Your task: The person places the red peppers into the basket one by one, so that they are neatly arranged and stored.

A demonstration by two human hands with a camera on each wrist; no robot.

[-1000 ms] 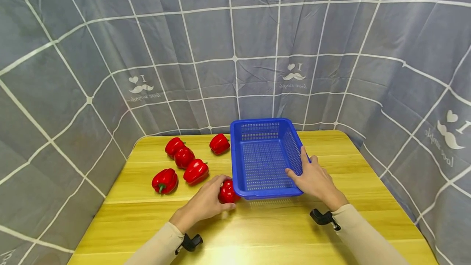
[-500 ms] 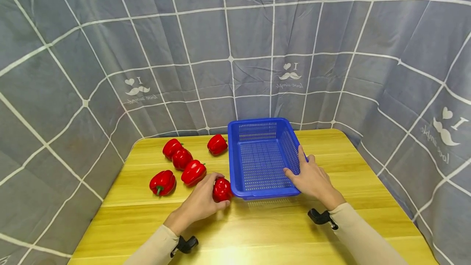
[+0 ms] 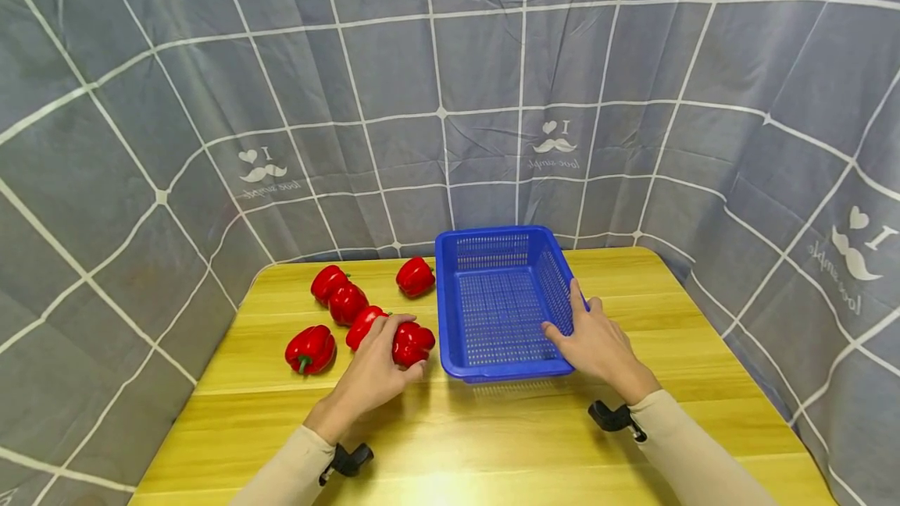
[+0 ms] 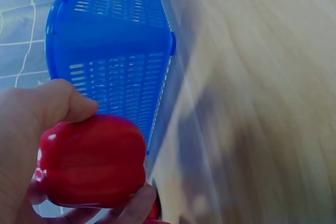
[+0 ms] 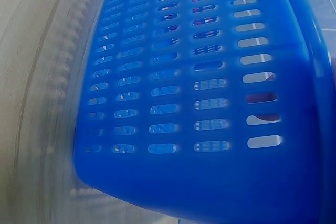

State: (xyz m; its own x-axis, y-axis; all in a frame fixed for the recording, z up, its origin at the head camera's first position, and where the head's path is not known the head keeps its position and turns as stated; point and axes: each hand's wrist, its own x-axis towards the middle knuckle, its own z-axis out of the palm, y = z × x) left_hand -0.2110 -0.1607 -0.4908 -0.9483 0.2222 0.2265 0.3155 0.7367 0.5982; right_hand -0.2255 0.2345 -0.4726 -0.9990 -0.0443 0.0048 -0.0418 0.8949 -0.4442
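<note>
My left hand (image 3: 373,369) grips a glossy red bell pepper (image 3: 413,343) left of the blue basket. In the left wrist view, thumb and fingers wrap this pepper (image 4: 97,163) from both sides, close to the basket's perforated wall (image 4: 110,77). My right hand (image 3: 601,342) holds the right side of the blue plastic basket (image 3: 516,372), thumb over the rim on the inner side and fingers along the outside. The slotted side of the basket (image 5: 199,182) fills most of the right wrist view, where the hand is almost wholly hidden. No pepper shows inside the basket.
Left of the basket, several more red bell peppers lie on the wooden table (image 3: 492,443): a far one (image 3: 415,276), a near-left one (image 3: 310,349), and a row with one (image 3: 362,325) partly behind my left hand. A grey checked curtain (image 3: 485,69) surrounds the table.
My left hand has carried the gripped pepper leftward and farther from me, and it now overlaps a pepper in the row. The right hand stays on the basket, which keeps its place.
</note>
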